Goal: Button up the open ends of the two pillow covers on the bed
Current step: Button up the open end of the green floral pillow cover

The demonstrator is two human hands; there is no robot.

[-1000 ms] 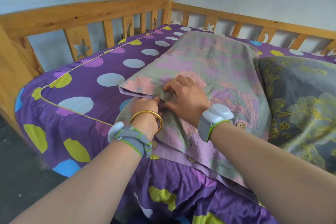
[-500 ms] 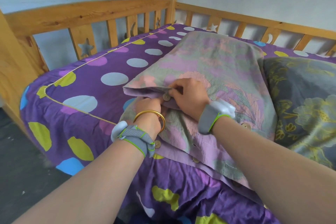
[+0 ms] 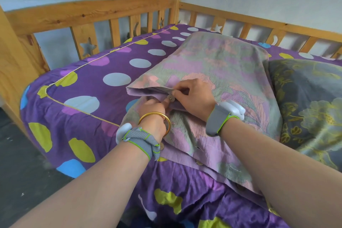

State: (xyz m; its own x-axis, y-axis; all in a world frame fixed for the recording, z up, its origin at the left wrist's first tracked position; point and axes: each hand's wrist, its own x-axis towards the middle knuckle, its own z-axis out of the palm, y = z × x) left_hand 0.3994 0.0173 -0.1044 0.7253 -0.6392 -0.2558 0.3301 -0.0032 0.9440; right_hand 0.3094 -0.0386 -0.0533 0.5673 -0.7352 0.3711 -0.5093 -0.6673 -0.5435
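Right now the pink-green floral pillow cover (image 3: 212,65) is lying on the purple dotted bedsheet (image 3: 88,79), open end twd the camera. Both hands are meeting at a tan button (image 3: 171,98) near its left corner: left hand (image 3: 153,109) is pinching the button, right hand (image 3: 194,96) is gripping the flap edge w/ fingertips. Other buttons along the hem are sitting undone. Grey floral pillow cover (image 3: 307,103) is lying just beside it, on the right. No readable text or brand anywhere. Wooden bed rail (image 3: 88,13) is running behind.
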